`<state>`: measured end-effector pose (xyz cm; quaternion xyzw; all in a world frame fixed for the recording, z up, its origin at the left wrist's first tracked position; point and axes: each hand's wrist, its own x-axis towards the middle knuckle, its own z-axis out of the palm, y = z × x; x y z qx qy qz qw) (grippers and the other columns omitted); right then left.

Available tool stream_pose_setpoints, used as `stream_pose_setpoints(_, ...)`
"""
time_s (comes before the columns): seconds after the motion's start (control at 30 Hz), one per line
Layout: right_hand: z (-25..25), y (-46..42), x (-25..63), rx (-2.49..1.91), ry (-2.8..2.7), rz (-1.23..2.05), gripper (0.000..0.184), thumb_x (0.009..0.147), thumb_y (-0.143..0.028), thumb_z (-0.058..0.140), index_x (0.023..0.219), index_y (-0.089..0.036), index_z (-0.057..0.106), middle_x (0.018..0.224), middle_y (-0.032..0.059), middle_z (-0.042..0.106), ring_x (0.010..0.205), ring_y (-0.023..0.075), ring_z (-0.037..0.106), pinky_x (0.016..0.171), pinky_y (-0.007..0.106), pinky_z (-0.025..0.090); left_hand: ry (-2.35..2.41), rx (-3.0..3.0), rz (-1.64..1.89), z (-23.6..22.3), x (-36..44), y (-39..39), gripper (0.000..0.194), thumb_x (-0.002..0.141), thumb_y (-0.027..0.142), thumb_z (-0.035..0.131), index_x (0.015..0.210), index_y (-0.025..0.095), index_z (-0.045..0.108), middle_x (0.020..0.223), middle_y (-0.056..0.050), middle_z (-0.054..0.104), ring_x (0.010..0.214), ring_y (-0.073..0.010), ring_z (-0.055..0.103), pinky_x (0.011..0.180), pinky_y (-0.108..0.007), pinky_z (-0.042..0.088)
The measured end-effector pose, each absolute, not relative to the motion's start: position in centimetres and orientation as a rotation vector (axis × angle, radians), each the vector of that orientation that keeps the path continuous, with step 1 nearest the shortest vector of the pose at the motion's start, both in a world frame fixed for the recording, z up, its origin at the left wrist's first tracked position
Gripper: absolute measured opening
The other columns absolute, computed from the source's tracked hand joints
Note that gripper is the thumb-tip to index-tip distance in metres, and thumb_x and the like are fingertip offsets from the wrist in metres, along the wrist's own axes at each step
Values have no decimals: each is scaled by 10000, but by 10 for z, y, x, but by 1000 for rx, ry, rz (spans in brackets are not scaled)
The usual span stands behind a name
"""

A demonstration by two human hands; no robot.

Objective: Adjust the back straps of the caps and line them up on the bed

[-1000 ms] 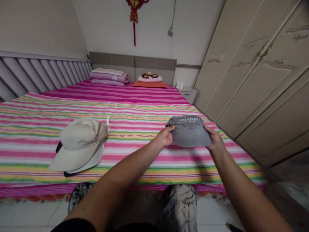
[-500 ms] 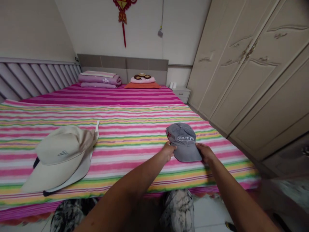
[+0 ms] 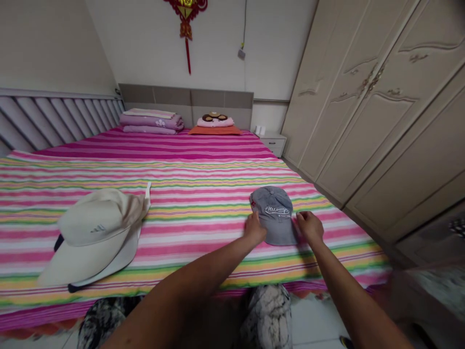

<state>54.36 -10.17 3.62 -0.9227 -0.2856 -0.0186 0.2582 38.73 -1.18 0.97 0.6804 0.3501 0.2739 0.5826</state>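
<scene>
A grey cap (image 3: pixel 275 213) with white lettering lies on the striped bed sheet (image 3: pixel 196 194) near the bed's right front corner, brim toward me. My left hand (image 3: pixel 255 230) rests at the brim's left edge with its fingers curled on it. On the brim's right edge my right hand (image 3: pixel 310 226) is also curled. Both hands touch the cap, which sits flat on the sheet.
A beige cap (image 3: pixel 98 228) lies stacked on a white cap at the left front of the bed. Folded purple bedding (image 3: pixel 152 120) and a pillow (image 3: pixel 215 123) sit at the headboard. A wardrobe (image 3: pixel 381 111) lines the right side. A nightstand (image 3: pixel 273 141) stands beyond.
The grey cap was held up in both hands, then lowered onto the sheet with its crown up. My hands have stayed at the sides of its brim.
</scene>
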Motion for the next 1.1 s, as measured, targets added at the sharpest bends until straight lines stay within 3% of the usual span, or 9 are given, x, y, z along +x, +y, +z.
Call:
stream_pose_setpoints(0.07, 51, -93, 539, -2520, -836, -174, 295, 843, -334, 396, 921, -148, 612, 918, 111, 655, 820, 227, 583, 584, 282, 343, 760, 1682, 633, 7, 378, -17, 691, 523, 67, 619, 1196, 112, 472, 1362, -158, 361, 1285, -256, 260, 1063, -320, 165)
stream_pose_setpoints(0.27, 86, -49, 519, -2535, -1245, -416, 256, 820, -342, 478, 924, -144, 604, 943, 135, 628, 914, 242, 559, 709, 295, 368, 633, 2058, 499, -17, 363, -35, 691, 604, 183, 587, 1269, 99, 422, 1416, -163, 254, 1296, -317, 223, 1068, -379, 188)
stream_pose_setpoints(0.5, 85, -13, 515, -2652, -1405, -488, 343, 789, -343, 530, 955, -49, 586, 911, 219, 623, 871, 299, 602, 694, 344, 406, 590, 2101, 498, -30, 359, -33, 729, 614, 206, 571, 1305, 78, 376, 1425, -169, 225, 1299, -321, 211, 1073, -388, 199)
stream_pose_setpoints(0.73, 82, -7, 520, -2684, -1466, -491, 272, 824, -224, 446, 950, -36, 597, 906, 224, 637, 839, 285, 627, 684, 351, 420, 543, 2153, 516, -36, 356, -32, 712, 614, 174, 547, 1294, 44, 383, 1406, -205, 243, 1286, -323, 237, 1066, -399, 219)
stream_pose_setpoints(1.1, 89, -15, 530, -2666, -1329, -450, 293, 843, -257, 395, 920, -81, 615, 877, 199, 656, 812, 275, 633, 636, 318, 416, 495, 2166, 553, -41, 354, -32, 689, 618, 172, 553, 1285, 79, 407, 1408, -183, 251, 1287, -312, 236, 1063, -397, 218)
